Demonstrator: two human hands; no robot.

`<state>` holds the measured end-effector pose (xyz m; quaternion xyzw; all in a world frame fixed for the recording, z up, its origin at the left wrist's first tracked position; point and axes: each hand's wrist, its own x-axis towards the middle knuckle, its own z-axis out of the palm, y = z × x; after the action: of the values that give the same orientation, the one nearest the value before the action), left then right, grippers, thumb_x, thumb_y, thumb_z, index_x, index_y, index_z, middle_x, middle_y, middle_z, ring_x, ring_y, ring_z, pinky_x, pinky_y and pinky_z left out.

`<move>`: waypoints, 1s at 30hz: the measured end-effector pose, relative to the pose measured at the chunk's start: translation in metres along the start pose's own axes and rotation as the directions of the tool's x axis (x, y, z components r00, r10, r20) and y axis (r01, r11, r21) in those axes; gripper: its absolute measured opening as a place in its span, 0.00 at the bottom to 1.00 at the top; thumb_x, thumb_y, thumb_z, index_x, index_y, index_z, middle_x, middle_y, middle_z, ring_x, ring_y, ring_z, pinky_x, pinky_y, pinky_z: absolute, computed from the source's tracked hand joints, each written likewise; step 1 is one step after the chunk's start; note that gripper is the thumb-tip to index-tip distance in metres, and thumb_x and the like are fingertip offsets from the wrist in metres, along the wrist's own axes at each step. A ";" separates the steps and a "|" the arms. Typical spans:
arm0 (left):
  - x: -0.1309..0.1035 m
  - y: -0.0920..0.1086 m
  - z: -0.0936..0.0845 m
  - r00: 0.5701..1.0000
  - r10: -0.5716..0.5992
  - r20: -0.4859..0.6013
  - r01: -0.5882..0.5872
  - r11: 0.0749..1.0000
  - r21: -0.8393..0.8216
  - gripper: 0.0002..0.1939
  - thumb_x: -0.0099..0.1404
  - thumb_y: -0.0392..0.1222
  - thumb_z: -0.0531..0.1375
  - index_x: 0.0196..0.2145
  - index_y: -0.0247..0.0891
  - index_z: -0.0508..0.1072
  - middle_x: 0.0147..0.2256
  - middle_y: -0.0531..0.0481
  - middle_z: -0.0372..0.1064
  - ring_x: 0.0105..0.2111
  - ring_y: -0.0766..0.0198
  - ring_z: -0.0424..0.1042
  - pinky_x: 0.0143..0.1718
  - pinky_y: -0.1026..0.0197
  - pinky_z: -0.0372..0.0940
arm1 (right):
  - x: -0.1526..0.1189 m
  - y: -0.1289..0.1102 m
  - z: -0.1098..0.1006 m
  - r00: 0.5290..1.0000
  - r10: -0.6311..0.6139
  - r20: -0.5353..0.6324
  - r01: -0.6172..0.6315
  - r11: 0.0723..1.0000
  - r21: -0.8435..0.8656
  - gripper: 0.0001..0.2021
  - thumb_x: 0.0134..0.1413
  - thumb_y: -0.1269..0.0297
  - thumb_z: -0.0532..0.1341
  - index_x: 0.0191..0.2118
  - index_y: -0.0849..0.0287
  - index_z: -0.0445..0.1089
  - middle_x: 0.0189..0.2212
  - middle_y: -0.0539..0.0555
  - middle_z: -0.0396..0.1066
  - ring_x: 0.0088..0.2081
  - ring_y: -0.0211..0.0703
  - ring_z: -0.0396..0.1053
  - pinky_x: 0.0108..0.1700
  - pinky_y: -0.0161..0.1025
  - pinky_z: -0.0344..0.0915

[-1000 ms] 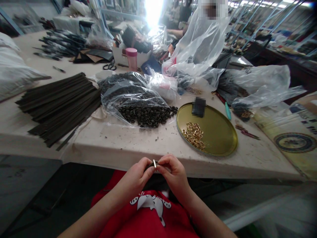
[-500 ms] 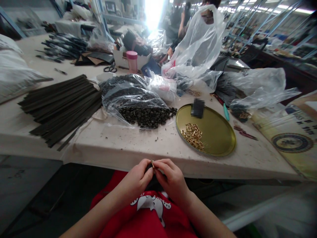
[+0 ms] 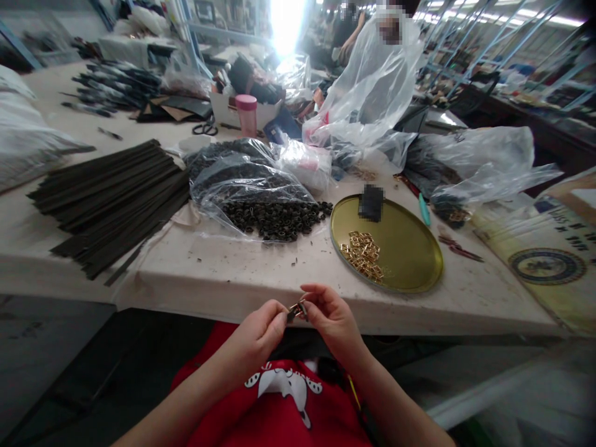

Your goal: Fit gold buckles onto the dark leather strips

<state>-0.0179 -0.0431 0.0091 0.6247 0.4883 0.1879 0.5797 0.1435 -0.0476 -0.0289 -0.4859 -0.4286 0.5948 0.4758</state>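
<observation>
My left hand is closed, thumb and forefinger pinching a short dark strap piece at the table's front edge. A small gold buckle shows at the strap's end, between my two hands. My right hand has its thumb and a finger on the buckle's right side, with the forefinger raised and curved above it. A bit of dark material also shows at the right thumb; its kind is too small to make out. Beyond, gold buckles lie in a heap on a round gold-coloured tray.
Small dark loops spill from a clear plastic bag. Long dark strips lie fanned at the left. Scissors, a pink-lidded jar and plastic bags stand behind. Pliers lie right of the tray. Another person is partly visible at the back.
My right hand has shifted slightly right and up, and its fingers have opened out from the left hand. The gold buckle and dark strap now show between the hands.
</observation>
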 end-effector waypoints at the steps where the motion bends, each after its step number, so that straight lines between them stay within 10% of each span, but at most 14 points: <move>1: 0.001 -0.001 0.000 1.000 0.013 -0.027 -0.012 0.999 0.036 0.12 0.64 0.46 0.47 0.30 0.37 0.62 0.23 0.55 0.58 0.25 0.65 0.60 0.26 0.65 0.56 | 0.001 -0.002 0.000 1.000 0.022 0.015 -0.022 0.998 0.050 0.13 0.47 0.63 0.61 0.41 0.57 0.64 0.27 0.47 0.65 0.29 0.34 0.65 0.32 0.33 0.62; 6: 0.010 -0.007 0.001 0.990 0.140 0.012 -0.140 0.987 0.084 0.18 0.64 0.41 0.47 0.52 0.41 0.60 0.41 0.48 0.68 0.41 0.59 0.67 0.42 0.61 0.60 | 0.009 -0.001 0.003 0.978 0.170 0.124 -0.196 0.951 0.241 0.18 0.41 0.62 0.66 0.41 0.57 0.63 0.27 0.46 0.64 0.28 0.33 0.64 0.31 0.31 0.62; 17: 0.044 -0.029 -0.006 0.979 0.170 -0.114 -0.185 0.973 -0.137 0.11 0.62 0.44 0.52 0.38 0.42 0.71 0.38 0.49 0.71 0.39 0.59 0.68 0.42 0.63 0.61 | 0.047 0.013 0.008 0.914 0.335 0.231 -0.402 0.826 0.394 0.22 0.37 0.60 0.68 0.40 0.60 0.64 0.24 0.46 0.64 0.25 0.33 0.65 0.28 0.32 0.62; 20: 0.054 -0.031 -0.012 0.993 0.053 -0.106 -0.082 0.954 -0.289 0.13 0.60 0.50 0.54 0.33 0.38 0.70 0.26 0.52 0.67 0.26 0.65 0.65 0.29 0.66 0.60 | 0.069 0.003 0.000 0.934 0.298 0.196 -0.338 0.916 0.214 0.18 0.44 0.55 0.63 0.40 0.59 0.63 0.24 0.48 0.64 0.25 0.34 0.64 0.30 0.34 0.62; 23: 0.066 -0.031 -0.019 0.992 -0.091 -0.088 0.051 0.923 -0.381 0.19 0.55 0.57 0.56 0.31 0.36 0.67 0.18 0.59 0.55 0.17 0.71 0.53 0.19 0.68 0.51 | 0.108 -0.008 -0.011 1.000 -0.009 0.008 0.011 0.966 -0.259 0.13 0.51 0.55 0.57 0.38 0.59 0.65 0.27 0.51 0.66 0.29 0.37 0.64 0.34 0.37 0.61; 26: 0.074 -0.028 -0.022 0.986 -0.144 -0.079 0.100 0.907 -0.410 0.22 0.51 0.61 0.57 0.29 0.37 0.65 0.17 0.61 0.50 0.16 0.72 0.48 0.17 0.69 0.47 | 0.149 -0.009 -0.018 0.964 -0.263 -0.029 0.158 0.660 -0.735 0.09 0.54 0.59 0.54 0.34 0.59 0.67 0.31 0.54 0.67 0.33 0.41 0.64 0.36 0.38 0.59; 30: 0.075 -0.028 -0.021 0.980 -0.168 -0.101 0.114 0.908 -0.403 0.22 0.50 0.62 0.56 0.28 0.37 0.63 0.18 0.61 0.49 0.16 0.73 0.45 0.16 0.69 0.44 | 0.174 0.002 -0.015 0.960 -0.278 0.014 0.151 0.479 -0.864 0.03 0.49 0.66 0.58 0.29 0.60 0.67 0.29 0.55 0.68 0.32 0.43 0.64 0.35 0.38 0.59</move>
<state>-0.0114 0.0258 -0.0355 0.4437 0.5220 0.2815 0.6719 0.1454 0.1235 -0.0624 -0.6366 -0.6921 0.2074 0.2698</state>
